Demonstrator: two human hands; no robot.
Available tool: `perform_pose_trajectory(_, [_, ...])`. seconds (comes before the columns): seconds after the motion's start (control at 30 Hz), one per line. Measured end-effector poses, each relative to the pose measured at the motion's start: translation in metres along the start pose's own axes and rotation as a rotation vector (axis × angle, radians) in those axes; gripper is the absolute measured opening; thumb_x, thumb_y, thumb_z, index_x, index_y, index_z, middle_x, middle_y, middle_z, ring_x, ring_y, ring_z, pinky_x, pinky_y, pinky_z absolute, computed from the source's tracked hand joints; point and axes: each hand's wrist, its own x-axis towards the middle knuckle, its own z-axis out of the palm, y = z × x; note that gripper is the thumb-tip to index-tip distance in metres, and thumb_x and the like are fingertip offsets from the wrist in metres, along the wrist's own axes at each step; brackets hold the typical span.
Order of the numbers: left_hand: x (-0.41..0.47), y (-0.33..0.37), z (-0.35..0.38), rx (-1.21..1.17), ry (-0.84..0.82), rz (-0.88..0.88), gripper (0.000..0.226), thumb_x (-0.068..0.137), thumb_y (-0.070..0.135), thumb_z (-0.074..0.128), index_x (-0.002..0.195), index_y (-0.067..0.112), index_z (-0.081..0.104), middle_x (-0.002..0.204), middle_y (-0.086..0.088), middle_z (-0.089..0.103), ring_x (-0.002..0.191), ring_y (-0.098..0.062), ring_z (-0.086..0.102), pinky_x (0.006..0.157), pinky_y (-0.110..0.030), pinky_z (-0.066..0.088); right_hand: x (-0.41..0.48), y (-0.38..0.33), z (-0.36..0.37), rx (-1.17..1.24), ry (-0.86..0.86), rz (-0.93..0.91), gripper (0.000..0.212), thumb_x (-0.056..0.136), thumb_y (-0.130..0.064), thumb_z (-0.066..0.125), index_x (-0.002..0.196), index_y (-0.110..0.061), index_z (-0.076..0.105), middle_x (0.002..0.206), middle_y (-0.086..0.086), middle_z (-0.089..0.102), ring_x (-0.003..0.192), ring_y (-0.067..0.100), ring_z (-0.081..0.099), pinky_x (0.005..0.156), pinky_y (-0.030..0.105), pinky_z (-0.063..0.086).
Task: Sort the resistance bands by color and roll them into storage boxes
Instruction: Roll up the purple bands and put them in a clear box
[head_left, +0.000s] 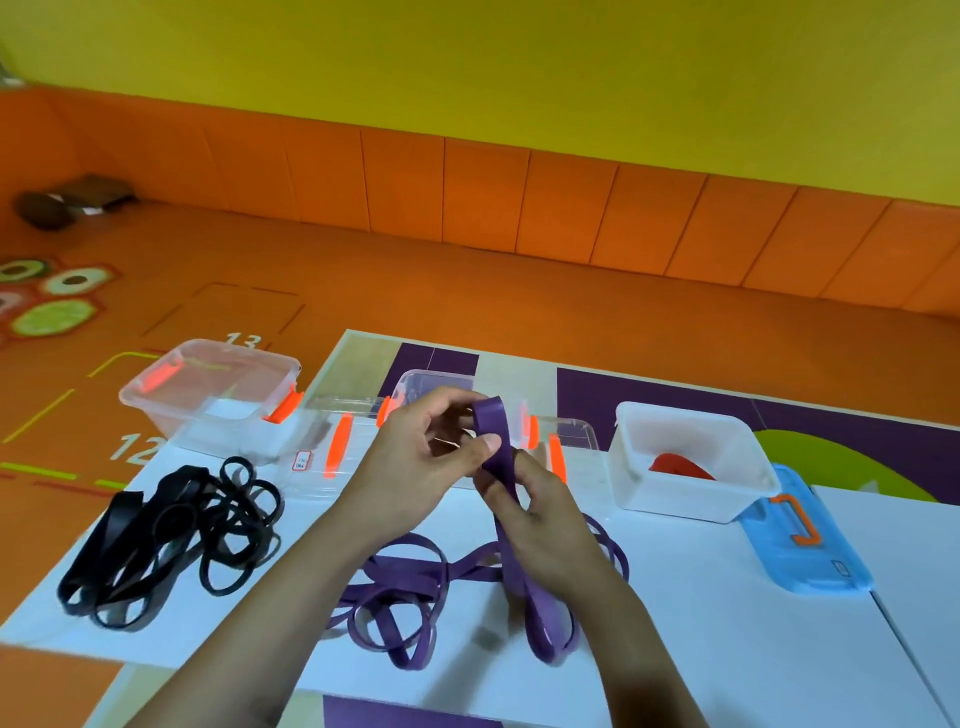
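While hands (415, 457) grip band (493, 441), white tabletop (701, 623), orange floor (467, 291)

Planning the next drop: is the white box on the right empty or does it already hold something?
Not empty. The white box is open, its blue lid lying beside it, and something red lies inside.

A purple band (498, 452) is held above more purple bands (400, 597) on a white sheet (701, 597); black bands (171, 535) lie at left. Clear boxes (213, 395) carry orange clips (283, 406). A white box (691, 462) holds a red band (680, 466), beside a blue lid (810, 540). Orange floor (467, 291), yellow wall (519, 67).
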Motion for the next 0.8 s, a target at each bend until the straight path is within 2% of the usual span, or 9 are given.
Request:
perform_pose_trajectory(0.1, [-0.002, 0.004, -0.001, -0.017, -0.016, 0.007, 0.034, 0.091, 0.006, 0.073, 0.108, 0.034, 0.067, 0.095, 0.004, 0.075, 0.085, -0.024, 0.070, 0.076, -0.027, 0.059, 0.000, -0.005, -0.002, 0.118, -0.018, -0.014, 0.015, 0.104, -0.025, 0.057, 0.114, -0.024, 0.067, 0.104, 0.001, 0.071, 0.097, 0.015, 0.064, 0.091, 0.029, 0.051])
perform_pose_trajectory(0.17, [-0.004, 0.007, -0.003, -0.021, -0.010, -0.003, 0.030, 0.092, 0.005, 0.072, 0.107, 0.030, 0.067, 0.091, -0.004, 0.075, 0.078, -0.029, 0.071, 0.074, -0.034, 0.060, -0.001, -0.004, -0.004, 0.203, -0.062, 0.008, 0.016, 0.105, -0.021, 0.054, 0.114, -0.019, 0.068, 0.101, 0.004, 0.074, 0.095, 0.017, 0.071, 0.094, 0.037, 0.056])
perform_pose_trajectory(0.27, [-0.007, 0.003, -0.009, 0.052, 0.028, -0.006, 0.025, 0.091, 0.005, 0.072, 0.102, 0.028, 0.069, 0.090, 0.005, 0.075, 0.076, -0.014, 0.070, 0.078, -0.034, 0.058, -0.004, -0.003, -0.007, 0.236, -0.189, 0.079, 0.022, 0.107, -0.029, 0.052, 0.108, -0.013, 0.067, 0.092, 0.011, 0.075, 0.079, 0.028, 0.074, 0.082, 0.043, 0.061])
perform_pose_trajectory(0.33, [-0.010, -0.001, -0.011, 0.039, 0.056, -0.018, 0.022, 0.091, 0.005, 0.073, 0.100, 0.024, 0.070, 0.090, 0.007, 0.074, 0.077, -0.016, 0.070, 0.079, -0.034, 0.058, -0.005, -0.001, -0.007, 0.283, -0.250, 0.116, 0.026, 0.107, -0.029, 0.051, 0.100, -0.006, 0.063, 0.073, 0.015, 0.070, 0.062, 0.029, 0.067, 0.069, 0.039, 0.058])
perform_pose_trajectory(0.43, [-0.018, -0.005, -0.010, 0.075, 0.083, 0.062, 0.016, 0.090, 0.004, 0.075, 0.097, 0.018, 0.073, 0.093, 0.003, 0.073, 0.081, -0.021, 0.069, 0.079, -0.034, 0.057, -0.007, 0.000, -0.002, 0.402, -0.212, 0.111, 0.032, 0.103, -0.034, 0.053, 0.089, -0.006, 0.059, 0.051, 0.012, 0.048, 0.042, 0.024, 0.048, 0.056, 0.032, 0.045])
perform_pose_trajectory(0.53, [-0.021, -0.011, -0.006, 0.316, 0.144, 0.263, 0.026, 0.087, -0.006, 0.073, 0.102, 0.015, 0.076, 0.095, 0.004, 0.066, 0.085, -0.015, 0.066, 0.075, -0.022, 0.054, -0.010, -0.006, 0.008, 0.462, -0.152, 0.146, 0.034, 0.105, -0.038, 0.050, 0.086, -0.011, 0.060, 0.057, 0.014, 0.047, 0.043, 0.023, 0.043, 0.051, 0.031, 0.038])
perform_pose_trajectory(0.63, [-0.025, -0.019, 0.005, 0.571, 0.219, 0.417, 0.032, 0.083, -0.007, 0.077, 0.107, 0.013, 0.076, 0.094, 0.001, 0.062, 0.081, -0.012, 0.062, 0.069, -0.026, 0.052, -0.012, -0.016, 0.014, 0.404, -0.104, 0.166, 0.044, 0.101, -0.053, 0.049, 0.086, -0.012, 0.054, 0.064, 0.013, 0.047, 0.046, 0.022, 0.040, 0.050, 0.030, 0.037])
perform_pose_trajectory(0.73, [-0.031, -0.027, 0.011, 0.650, 0.219, 0.447, 0.035, 0.083, -0.005, 0.078, 0.112, 0.014, 0.074, 0.096, 0.001, 0.063, 0.079, -0.012, 0.061, 0.068, -0.026, 0.052, -0.010, -0.014, 0.014, 0.315, -0.010, 0.168, 0.025, 0.103, -0.047, 0.053, 0.093, -0.025, 0.061, 0.064, 0.015, 0.040, 0.046, 0.020, 0.034, 0.047, 0.029, 0.035])
perform_pose_trajectory(0.8, [-0.035, -0.030, 0.010, 0.609, 0.141, 0.402, 0.041, 0.085, -0.007, 0.073, 0.117, 0.018, 0.071, 0.103, 0.007, 0.062, 0.080, -0.006, 0.061, 0.074, -0.022, 0.052, -0.011, -0.008, 0.012, 0.308, 0.018, 0.190, 0.014, 0.104, -0.039, 0.055, 0.098, -0.032, 0.065, 0.063, 0.015, 0.037, 0.048, 0.021, 0.032, 0.047, 0.030, 0.033])
